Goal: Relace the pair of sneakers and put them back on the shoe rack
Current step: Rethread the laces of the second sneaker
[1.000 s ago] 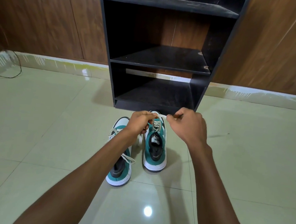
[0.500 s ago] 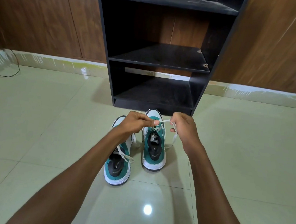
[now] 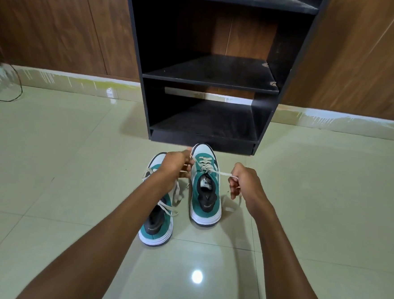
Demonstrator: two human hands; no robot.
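Observation:
Two teal-and-white sneakers stand on the tiled floor in front of the black shoe rack (image 3: 264,112). The right sneaker (image 3: 206,192) has its white lace (image 3: 222,173) threaded through the upper eyelets. My right hand (image 3: 245,183) is shut on one end of that lace, pulled taut out to the right. My left hand (image 3: 177,167) is shut on the other end at the sneaker's left side. The left sneaker (image 3: 157,223) lies partly under my left forearm, its lace loose across the opening.
The rack has three dark shelves with nothing on them and stands against a wood-panelled wall (image 3: 48,22). A thin black cable (image 3: 10,99) curls on the floor at far left. Glossy cream tiles (image 3: 327,205) spread all around.
My hands have drawn apart: the right hand pulled the lace out to the right and the left hand shifted to the sneaker's left side. The lace across the eyelets is now taut.

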